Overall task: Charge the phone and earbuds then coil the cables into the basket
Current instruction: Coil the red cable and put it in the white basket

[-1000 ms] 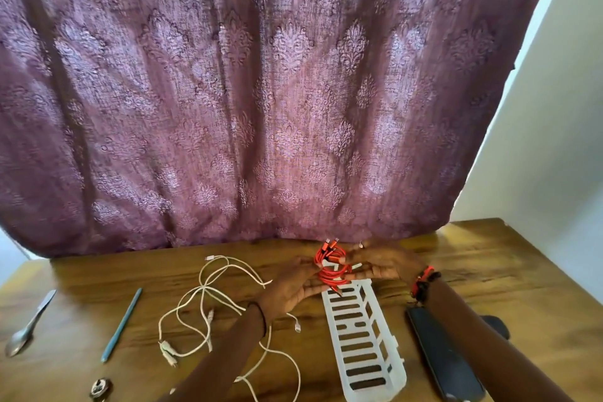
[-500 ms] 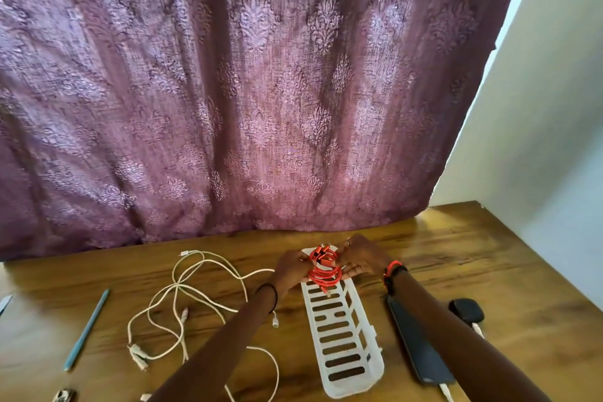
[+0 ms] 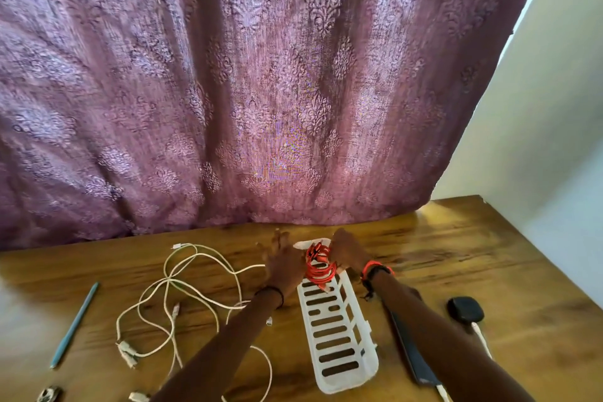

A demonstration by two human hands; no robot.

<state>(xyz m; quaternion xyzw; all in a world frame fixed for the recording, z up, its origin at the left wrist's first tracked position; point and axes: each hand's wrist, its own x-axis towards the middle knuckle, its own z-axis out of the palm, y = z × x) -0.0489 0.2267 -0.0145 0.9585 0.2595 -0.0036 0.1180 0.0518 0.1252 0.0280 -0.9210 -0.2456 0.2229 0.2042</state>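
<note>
A red cable (image 3: 318, 266), wound into a coil, rests in the far end of the white slotted basket (image 3: 342, 352). My right hand (image 3: 347, 250) curls over the coil's right side and grips it. My left hand (image 3: 282, 263) is at the coil's left side with its fingers spread and pointing away from me. A loose white cable (image 3: 182, 297) lies tangled on the table, left of my left forearm. The dark phone (image 3: 411, 356) lies right of the basket, partly under my right forearm. Further right, the black earbuds case (image 3: 465, 310) has a white plug (image 3: 479, 333) in it.
The wooden table (image 3: 489, 254) ends at a purple curtain (image 3: 261, 91) behind and a pale wall (image 3: 538, 140) to the right. A teal pen (image 3: 75, 323) lies at the left. A small metal object (image 3: 49, 393) sits at the bottom left corner.
The red coil has come down from above the basket into its far end. My left hand's fingers have spread off the coil. The view has shifted, and the spoon at the left is out of frame.
</note>
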